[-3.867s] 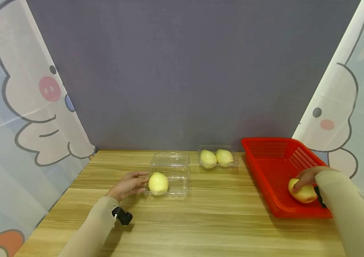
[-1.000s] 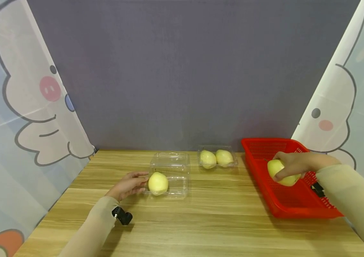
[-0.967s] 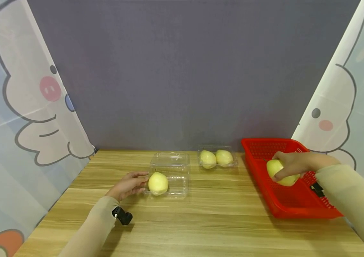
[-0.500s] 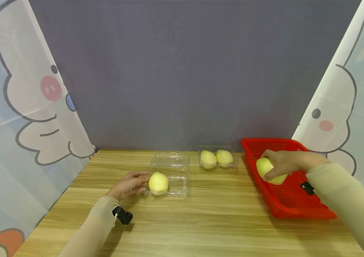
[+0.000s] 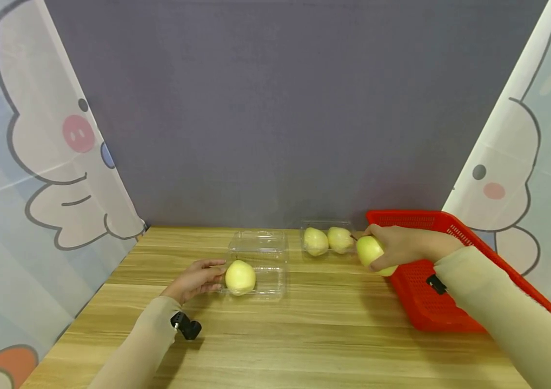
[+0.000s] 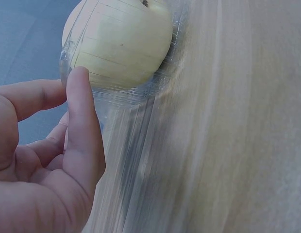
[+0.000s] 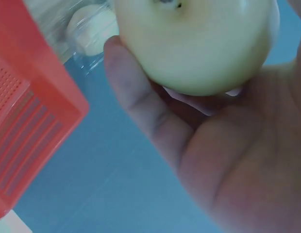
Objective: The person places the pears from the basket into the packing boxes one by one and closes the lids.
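My right hand (image 5: 397,246) grips a yellow-green pear (image 5: 371,253), carried in the air just left of the basket's left rim. Up close in the right wrist view, the fingers curl round that pear (image 7: 199,48). At the table's middle, my left hand (image 5: 196,281) holds the left side of an open clear plastic clamshell box (image 5: 271,278). Its thumb and fingers pinch the box's edge in the left wrist view, beside a pear (image 6: 121,43). This second pear (image 5: 240,277) sits in the left half of the box, whose lid stands up behind.
A red perforated basket (image 5: 416,313) stands at the right; my right forearm hides part of its inside. Another clear box (image 5: 326,224) with two pears (image 5: 316,242) sits at the back, close to the grey backdrop (image 5: 256,108). Both rest on a wooden table (image 5: 304,346).
My right hand took hold of the pear in the basket, raised it and moved it left past the basket's rim. The left hand and its box have stayed put.
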`<state>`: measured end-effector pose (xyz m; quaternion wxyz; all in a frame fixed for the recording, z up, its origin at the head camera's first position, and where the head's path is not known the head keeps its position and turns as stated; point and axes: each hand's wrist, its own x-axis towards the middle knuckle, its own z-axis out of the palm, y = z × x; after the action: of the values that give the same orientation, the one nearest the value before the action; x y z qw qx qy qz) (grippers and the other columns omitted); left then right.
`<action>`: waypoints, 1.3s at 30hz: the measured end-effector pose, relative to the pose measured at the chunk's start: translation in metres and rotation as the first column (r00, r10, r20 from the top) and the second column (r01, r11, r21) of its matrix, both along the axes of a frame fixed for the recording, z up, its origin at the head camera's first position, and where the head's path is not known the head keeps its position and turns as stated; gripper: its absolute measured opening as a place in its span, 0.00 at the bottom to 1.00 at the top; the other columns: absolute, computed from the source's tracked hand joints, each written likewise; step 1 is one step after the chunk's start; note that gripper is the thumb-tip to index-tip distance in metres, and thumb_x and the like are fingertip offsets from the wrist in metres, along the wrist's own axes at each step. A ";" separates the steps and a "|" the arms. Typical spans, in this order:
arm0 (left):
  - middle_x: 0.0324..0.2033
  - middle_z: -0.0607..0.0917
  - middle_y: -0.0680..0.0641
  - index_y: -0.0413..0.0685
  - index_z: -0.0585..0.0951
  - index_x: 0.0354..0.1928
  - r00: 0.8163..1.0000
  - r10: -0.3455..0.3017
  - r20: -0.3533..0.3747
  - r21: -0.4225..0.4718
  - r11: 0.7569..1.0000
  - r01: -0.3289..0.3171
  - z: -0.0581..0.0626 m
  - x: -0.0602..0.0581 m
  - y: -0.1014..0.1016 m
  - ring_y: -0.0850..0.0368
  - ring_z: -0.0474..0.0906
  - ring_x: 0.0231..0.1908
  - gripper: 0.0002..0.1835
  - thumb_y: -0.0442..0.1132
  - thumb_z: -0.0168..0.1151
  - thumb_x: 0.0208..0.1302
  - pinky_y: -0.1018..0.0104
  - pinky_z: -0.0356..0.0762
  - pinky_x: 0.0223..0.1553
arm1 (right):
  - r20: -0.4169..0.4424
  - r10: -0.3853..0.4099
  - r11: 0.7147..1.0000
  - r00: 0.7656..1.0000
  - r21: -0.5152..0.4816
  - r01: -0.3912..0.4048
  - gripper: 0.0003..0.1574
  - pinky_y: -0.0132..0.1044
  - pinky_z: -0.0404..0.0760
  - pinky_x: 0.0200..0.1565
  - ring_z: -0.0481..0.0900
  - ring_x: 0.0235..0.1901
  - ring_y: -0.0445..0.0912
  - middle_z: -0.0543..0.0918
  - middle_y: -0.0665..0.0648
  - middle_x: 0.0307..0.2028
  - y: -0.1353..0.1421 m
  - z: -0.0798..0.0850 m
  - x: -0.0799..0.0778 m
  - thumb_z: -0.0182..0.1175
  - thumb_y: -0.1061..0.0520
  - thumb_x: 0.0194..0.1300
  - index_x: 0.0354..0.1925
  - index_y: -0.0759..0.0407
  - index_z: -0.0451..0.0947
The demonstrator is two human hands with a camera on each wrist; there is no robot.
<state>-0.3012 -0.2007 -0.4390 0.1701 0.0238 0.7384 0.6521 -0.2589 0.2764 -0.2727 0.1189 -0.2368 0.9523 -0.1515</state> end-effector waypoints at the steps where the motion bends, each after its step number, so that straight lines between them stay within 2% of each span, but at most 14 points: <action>1: 0.42 0.78 0.43 0.34 0.66 0.71 1.000 0.003 0.000 0.001 1.000 -0.003 0.000 0.000 0.000 0.57 0.77 0.36 0.28 0.38 0.58 0.74 0.68 0.84 0.39 | -0.002 0.004 1.000 1.000 -0.006 -0.004 0.37 0.39 0.77 0.36 0.75 0.35 0.45 0.77 0.51 0.37 -0.003 0.000 0.000 0.72 0.49 0.51 0.56 0.59 0.70; 7: 0.41 0.78 0.43 0.35 0.66 0.71 1.000 0.014 0.001 0.000 1.000 -0.014 0.000 -0.001 0.000 0.58 0.77 0.36 0.28 0.38 0.58 0.74 0.68 0.84 0.38 | -0.034 0.024 1.000 0.999 -0.017 -0.024 0.40 0.39 0.78 0.37 0.74 0.37 0.46 0.76 0.52 0.39 -0.019 -0.003 -0.002 0.73 0.47 0.52 0.59 0.59 0.69; 15: 0.42 0.77 0.44 0.33 0.64 0.72 1.000 -0.006 -0.009 0.002 1.000 0.006 0.001 -0.001 0.000 0.58 0.76 0.36 0.30 0.39 0.58 0.75 0.69 0.84 0.38 | -0.033 0.050 0.999 0.998 -0.018 -0.050 0.43 0.39 0.78 0.38 0.73 0.40 0.46 0.76 0.52 0.42 -0.036 -0.011 -0.007 0.73 0.46 0.54 0.61 0.60 0.67; 25: 0.43 0.77 0.44 0.33 0.64 0.72 1.000 -0.006 -0.011 -0.002 1.000 0.006 0.002 0.001 0.001 0.58 0.75 0.37 0.30 0.39 0.58 0.75 0.68 0.84 0.38 | -0.095 0.117 0.991 0.989 -0.058 -0.123 0.39 0.37 0.78 0.36 0.73 0.38 0.45 0.76 0.51 0.43 -0.057 -0.026 -0.016 0.72 0.48 0.55 0.59 0.61 0.69; 31: 0.44 0.77 0.43 0.34 0.66 0.71 1.000 0.016 -0.003 -0.004 1.000 -0.016 0.002 0.001 0.000 0.57 0.75 0.38 0.29 0.39 0.58 0.74 0.68 0.84 0.39 | -0.098 0.099 0.993 0.990 -0.061 -0.105 0.41 0.39 0.78 0.35 0.73 0.40 0.48 0.73 0.57 0.50 -0.076 -0.033 -0.016 0.69 0.46 0.54 0.62 0.59 0.68; 36: 0.44 0.77 0.43 0.36 0.68 0.70 1.000 0.023 0.003 -0.008 1.000 -0.023 0.001 0.000 0.001 0.55 0.76 0.39 0.28 0.40 0.60 0.73 0.67 0.84 0.40 | -0.110 0.078 0.995 0.991 -0.046 -0.083 0.43 0.40 0.79 0.36 0.73 0.40 0.48 0.72 0.58 0.51 -0.090 -0.039 -0.016 0.68 0.43 0.53 0.64 0.55 0.68; 39: 0.44 0.77 0.43 0.36 0.67 0.70 1.000 0.018 0.003 -0.011 1.000 -0.018 0.002 0.000 0.000 0.56 0.76 0.39 0.29 0.40 0.60 0.73 0.67 0.84 0.40 | -0.119 0.092 0.994 0.989 -0.054 -0.099 0.43 0.40 0.79 0.37 0.74 0.40 0.47 0.71 0.58 0.51 -0.097 -0.042 -0.018 0.68 0.43 0.53 0.64 0.55 0.68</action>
<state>-0.3012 -0.2008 -0.4375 0.1656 0.0153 0.7418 0.6497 -0.2772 0.1792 -0.3148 0.0631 -0.2940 0.9402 -0.1599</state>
